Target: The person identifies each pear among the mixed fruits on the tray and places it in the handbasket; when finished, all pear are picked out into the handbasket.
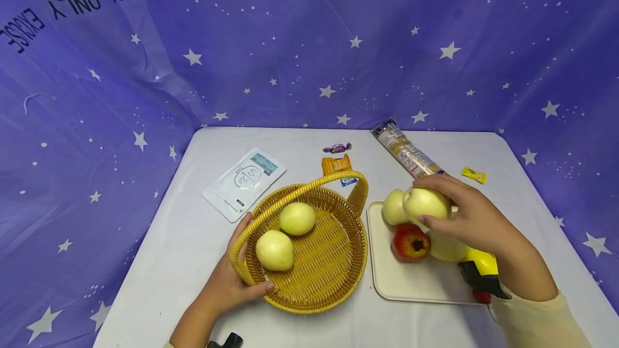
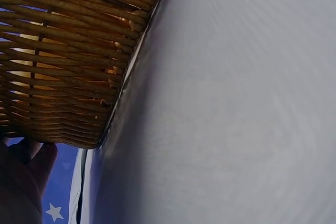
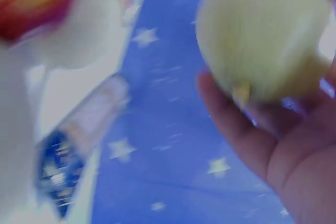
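My right hand (image 1: 471, 214) grips a pale yellow-green pear (image 1: 427, 204) above the beige tray (image 1: 387, 289). In the right wrist view the fingers curl round this pear (image 3: 265, 30), whose short stem shows. On the tray lie a red apple (image 1: 403, 235), another pale pear (image 1: 394, 208) and a pale round fruit (image 1: 447, 248) partly under the hand. My left hand (image 1: 229, 281) holds the near left rim of a yellow wicker basket (image 1: 319, 307), thumb over the edge. Two pale pears (image 1: 297, 218) lie inside its left half. The left wrist view shows the basket's woven side (image 2: 68, 66).
A white packet (image 1: 244, 184) lies behind the basket on the left. A purple candy (image 1: 337, 148), an orange packet (image 1: 335, 164) and a blue wrapper (image 1: 348, 181) are behind it. A long clear package (image 1: 406, 149) and a yellow candy (image 1: 474, 175) lie beyond the tray.
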Demonstrator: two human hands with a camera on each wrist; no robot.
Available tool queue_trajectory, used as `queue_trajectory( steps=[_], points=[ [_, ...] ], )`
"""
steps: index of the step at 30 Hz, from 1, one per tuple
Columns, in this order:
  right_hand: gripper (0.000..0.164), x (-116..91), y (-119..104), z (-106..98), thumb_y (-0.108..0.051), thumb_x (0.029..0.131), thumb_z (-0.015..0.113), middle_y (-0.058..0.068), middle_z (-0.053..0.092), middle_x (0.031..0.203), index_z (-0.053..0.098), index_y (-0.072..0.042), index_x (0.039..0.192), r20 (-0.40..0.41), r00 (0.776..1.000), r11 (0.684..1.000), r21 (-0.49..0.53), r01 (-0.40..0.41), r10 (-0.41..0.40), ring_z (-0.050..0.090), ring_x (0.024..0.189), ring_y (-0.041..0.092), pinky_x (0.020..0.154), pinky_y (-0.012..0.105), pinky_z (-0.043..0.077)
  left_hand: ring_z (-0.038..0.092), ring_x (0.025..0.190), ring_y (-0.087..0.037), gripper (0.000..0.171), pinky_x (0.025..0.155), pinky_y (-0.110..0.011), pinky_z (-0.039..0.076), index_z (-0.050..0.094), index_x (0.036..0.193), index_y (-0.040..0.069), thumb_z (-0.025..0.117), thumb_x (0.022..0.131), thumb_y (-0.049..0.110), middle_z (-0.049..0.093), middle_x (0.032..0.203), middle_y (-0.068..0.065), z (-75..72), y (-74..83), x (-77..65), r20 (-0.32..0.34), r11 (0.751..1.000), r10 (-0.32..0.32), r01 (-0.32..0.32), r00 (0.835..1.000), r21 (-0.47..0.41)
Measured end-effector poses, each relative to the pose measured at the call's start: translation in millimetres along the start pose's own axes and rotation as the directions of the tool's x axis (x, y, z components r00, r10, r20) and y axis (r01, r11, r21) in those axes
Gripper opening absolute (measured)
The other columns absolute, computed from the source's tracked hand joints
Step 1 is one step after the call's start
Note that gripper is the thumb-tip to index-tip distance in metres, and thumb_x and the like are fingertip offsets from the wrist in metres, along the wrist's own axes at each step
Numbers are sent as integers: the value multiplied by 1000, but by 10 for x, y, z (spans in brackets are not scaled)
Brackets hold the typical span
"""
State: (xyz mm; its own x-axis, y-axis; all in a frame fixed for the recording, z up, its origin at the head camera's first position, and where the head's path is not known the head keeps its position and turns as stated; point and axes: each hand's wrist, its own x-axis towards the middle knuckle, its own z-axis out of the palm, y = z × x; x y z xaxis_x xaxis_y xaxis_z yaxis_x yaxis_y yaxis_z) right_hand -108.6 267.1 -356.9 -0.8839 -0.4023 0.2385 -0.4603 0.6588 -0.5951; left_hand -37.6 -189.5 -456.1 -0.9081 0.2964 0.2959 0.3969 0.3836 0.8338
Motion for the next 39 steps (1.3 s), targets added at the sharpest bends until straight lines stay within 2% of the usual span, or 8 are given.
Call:
queue_trajectory(
  steps=[3, 6, 8, 11, 15, 21, 29, 39],
  points=[
    [64, 2, -224, 3, -10, 72, 85, -7, 57, 126, 59, -21, 129, 82, 981, 983, 69, 168, -173, 55, 109, 10, 88, 14, 45, 30, 141, -22, 134, 111, -16, 19, 4, 156, 15, 92, 55, 20, 20, 158, -13, 0, 3, 4, -3, 1000, 17, -17, 1000, 12],
    [63, 51, -462, 128, -11, 72, 84, -4, 58, 127, 58, -19, 130, 153, 939, 944, 171, 282, -308, 53, 113, 14, 86, 19, 48, 30, 141, -22, 134, 112, -16, 19, 4, 156, 15, 92, 55, 21, 20, 158, -14, -3, -2, 4, -6, 999, 23, -23, 1000, 26],
    [60, 118, -623, 265, -14, 75, 82, -3, 58, 126, 57, -18, 130, 198, 904, 913, 242, 329, -378, 54, 112, 15, 84, 24, 51, 31, 141, -22, 134, 111, -16, 19, 4, 156, 15, 92, 55, 21, 21, 158, -11, -2, -2, -1, -9, 1000, 16, -16, 1000, 23],
    [54, 256, -831, 501, -23, 81, 77, -7, 56, 126, 55, -22, 131, 268, 863, 893, 274, 358, -428, 54, 112, 11, 83, 28, 52, 33, 140, -22, 135, 111, -16, 21, 4, 156, 16, 92, 55, 21, 22, 158, -7, -5, 1, -9, -7, 1000, 0, 0, 1000, 13],
    [49, 499, -1019, 821, -37, 84, 73, -13, 54, 128, 56, -26, 129, 351, 825, 896, 223, 385, -442, 51, 115, 5, 91, 27, 49, 35, 139, -22, 135, 111, -17, 22, 4, 156, 14, 92, 54, 20, 22, 159, -4, -9, 3, -12, -4, 1000, -5, 5, 1000, 15],
    [52, 848, -1229, 1282, -45, 83, 70, -14, 55, 124, 57, -25, 129, 481, 772, 905, 132, 404, -415, 51, 107, 1, 87, 22, 47, 34, 139, -22, 135, 111, -17, 22, 2, 156, 14, 91, 56, 22, 23, 158, -9, -1, -1, -6, 8, 999, 13, -13, 1000, 34],
    [51, 899, -1375, 1667, -49, 79, 73, -14, 55, 115, 60, -23, 121, 655, 656, 892, 62, 448, -375, 51, 95, -1, 85, 17, 44, 32, 140, -20, 133, 110, -15, 22, 3, 156, 9, 91, 58, 29, 22, 157, -17, 9, -3, 4, 7, 995, 55, -56, 998, 85],
    [55, 846, -1413, 1785, -51, 73, 78, -14, 53, 112, 61, -26, 119, 687, 632, 861, -19, 508, -358, 50, 91, -2, 81, 16, 45, 31, 141, -21, 135, 110, -15, 22, 2, 156, 13, 92, 57, 34, 18, 159, -11, -16, -6, -5, 11, 996, 25, -26, 1000, 80]
  ],
)
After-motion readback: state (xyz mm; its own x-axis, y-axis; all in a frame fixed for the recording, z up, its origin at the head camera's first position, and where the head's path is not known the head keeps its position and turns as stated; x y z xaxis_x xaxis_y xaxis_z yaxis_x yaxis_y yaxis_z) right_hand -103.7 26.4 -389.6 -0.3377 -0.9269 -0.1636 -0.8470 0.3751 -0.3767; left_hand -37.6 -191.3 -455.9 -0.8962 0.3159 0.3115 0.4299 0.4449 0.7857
